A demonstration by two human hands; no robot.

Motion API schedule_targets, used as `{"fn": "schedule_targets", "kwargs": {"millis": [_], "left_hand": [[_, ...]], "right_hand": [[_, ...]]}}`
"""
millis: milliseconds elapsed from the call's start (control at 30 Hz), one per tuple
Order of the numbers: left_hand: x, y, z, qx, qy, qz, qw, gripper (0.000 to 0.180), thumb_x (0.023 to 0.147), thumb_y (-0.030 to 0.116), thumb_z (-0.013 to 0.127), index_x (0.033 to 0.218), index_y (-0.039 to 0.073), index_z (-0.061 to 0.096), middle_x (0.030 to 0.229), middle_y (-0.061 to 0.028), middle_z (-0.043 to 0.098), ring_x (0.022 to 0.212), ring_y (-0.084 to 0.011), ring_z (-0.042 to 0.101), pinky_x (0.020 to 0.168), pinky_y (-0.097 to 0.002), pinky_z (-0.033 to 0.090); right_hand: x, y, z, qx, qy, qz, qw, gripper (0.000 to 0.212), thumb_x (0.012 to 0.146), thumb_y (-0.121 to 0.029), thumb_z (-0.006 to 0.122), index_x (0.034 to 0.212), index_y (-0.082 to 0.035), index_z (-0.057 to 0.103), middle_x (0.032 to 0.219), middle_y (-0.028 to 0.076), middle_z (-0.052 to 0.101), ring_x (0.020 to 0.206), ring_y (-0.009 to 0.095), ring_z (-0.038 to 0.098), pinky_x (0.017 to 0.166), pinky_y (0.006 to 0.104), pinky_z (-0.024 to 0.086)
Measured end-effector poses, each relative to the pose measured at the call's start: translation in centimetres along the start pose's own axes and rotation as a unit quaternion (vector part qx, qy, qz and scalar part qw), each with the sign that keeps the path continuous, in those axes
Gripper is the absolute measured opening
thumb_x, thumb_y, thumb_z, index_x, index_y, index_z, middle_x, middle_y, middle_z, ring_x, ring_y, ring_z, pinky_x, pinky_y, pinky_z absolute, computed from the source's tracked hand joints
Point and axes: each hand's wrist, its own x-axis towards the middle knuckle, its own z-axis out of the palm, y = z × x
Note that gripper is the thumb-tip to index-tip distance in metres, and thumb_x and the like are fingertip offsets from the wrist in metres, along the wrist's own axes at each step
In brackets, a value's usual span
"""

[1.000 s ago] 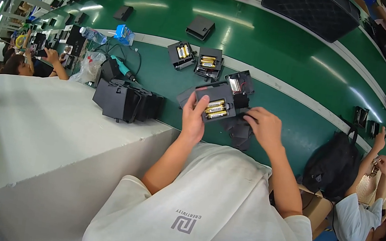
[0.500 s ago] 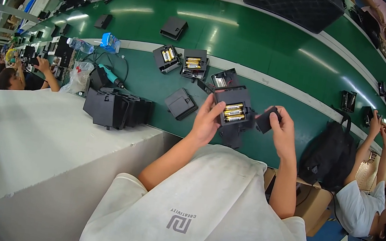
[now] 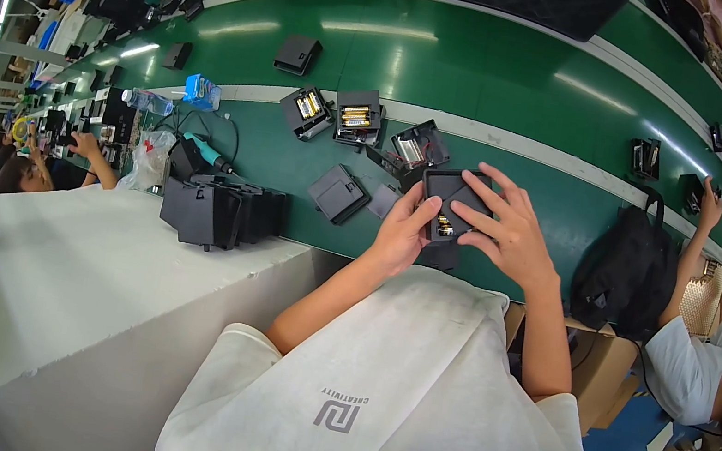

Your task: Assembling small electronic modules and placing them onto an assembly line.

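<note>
A black plastic battery box (image 3: 442, 184) is in my left hand (image 3: 404, 234), thumb on its upper face and fingers beneath. My right hand (image 3: 520, 238) lies over the box's right side with fingers stretched across it, holding a black battery cover (image 3: 468, 197) against the compartment. Part of the batteries (image 3: 445, 226) still shows below the cover. How the cover sits under my fingers is hidden. Just beyond is an uncovered box (image 3: 420, 146) with wires. Two boxes with batteries showing, one box (image 3: 360, 116) and another box (image 3: 307, 112), lie further left. A closed black box (image 3: 339, 194) rests left of my left hand.
Stacked black boxes (image 3: 223, 210) stand on a white surface (image 3: 96, 251) at left. A teal power screwdriver (image 3: 204, 151), a plastic bag (image 3: 149, 161) and a water bottle (image 3: 148, 102) lie near it. A black backpack (image 3: 621, 264) sits at right, beside a co-worker (image 3: 685, 367). Another co-worker works at far left.
My right hand has brought the black cover leftward onto the battery box, spreading its fingers over it. The batteries, fully visible before, are now mostly covered. My left hand keeps its hold.
</note>
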Motion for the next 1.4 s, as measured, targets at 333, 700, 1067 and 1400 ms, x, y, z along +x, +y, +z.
{"fn": "schedule_targets", "kwargs": {"millis": [333,700,1067,1400], "left_hand": [[-0.6,0.0,1.4,-0.027,0.002,0.01,1.0,0.038,0.099,0.016,0.05,0.135,0.006,0.042,0.118,-0.0115,0.058,0.1,-0.0176,0.061,0.082,-0.0309,0.054],[-0.9,0.0,1.6,-0.003,-0.049,0.011,0.999,0.057,0.086,-0.004,0.06,0.138,0.005,0.04,0.12,-0.0111,0.056,0.1,-0.0167,0.059,0.083,-0.0274,0.052],[0.2,0.9,2.1,0.08,-0.009,-0.003,0.997,0.055,0.084,-0.002,0.064,0.135,0.004,0.045,0.116,-0.012,0.059,0.099,-0.0155,0.058,0.084,-0.0251,0.05],[4.7,2.6,2.2,0.171,-0.008,-0.002,0.985,0.049,0.085,0.005,0.065,0.132,0.003,0.048,0.115,-0.0118,0.06,0.1,-0.0169,0.057,0.087,-0.0275,0.047]], "right_hand": [[-0.3,-0.5,-0.7,-0.035,-0.037,0.011,0.999,0.036,0.072,-0.024,0.074,0.107,-0.017,0.07,0.119,0.003,0.059,0.105,0.027,0.049,0.09,0.0395,0.044],[-0.7,-0.1,-1.1,0.025,-0.016,0.031,0.999,0.049,0.078,-0.026,0.073,0.125,-0.013,0.06,0.125,0.006,0.055,0.106,0.029,0.049,0.092,0.0387,0.043],[-2.5,-0.2,0.9,0.509,0.024,0.391,0.766,0.057,0.093,-0.014,0.053,0.146,-0.004,0.033,0.141,0.013,0.044,0.12,0.025,0.047,0.101,0.0339,0.038],[-2.7,5.0,2.3,0.479,0.014,0.329,0.814,0.057,0.096,-0.024,0.051,0.145,-0.004,0.031,0.141,0.014,0.041,0.126,0.024,0.041,0.102,0.0346,0.035]]}}
